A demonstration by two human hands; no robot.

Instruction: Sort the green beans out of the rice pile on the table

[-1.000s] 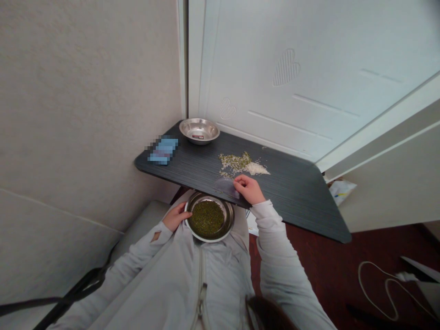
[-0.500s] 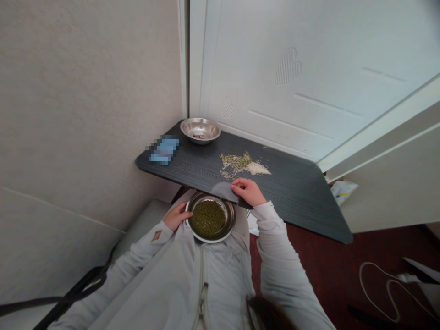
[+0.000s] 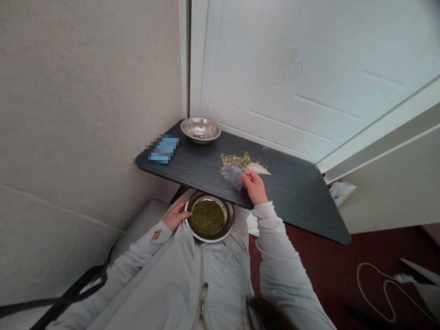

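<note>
My left hand [image 3: 176,216] grips the rim of a steel bowl [image 3: 230,220] on my lap, thumb over the edge. Green mung beans [image 3: 208,217] cover its bottom. Over the table, my right hand [image 3: 255,187] pinches a thin, see-through plastic piece [image 3: 233,175] at its right end. The plastic is close to the near side of a spread heap of mixed green beans and pale grains [image 3: 237,159] and partly overlaps it in view. White rice-like grains [image 3: 257,168] lie in a pile at the heap's right, just beyond my right fingers.
The dark tabletop [image 3: 295,197] reaches over my knees. At its back left stands a second steel bowl [image 3: 200,131] with a label inside. A pixelated blue item [image 3: 165,150] lies at the left end. A white door [image 3: 309,46] borders the far side; a cable [image 3: 359,279] lies on the floor.
My right hand has moved the plastic piece from the table's near edge, above the lap bowl, forward to the grain heap. My left hand stays on the bowl.
</note>
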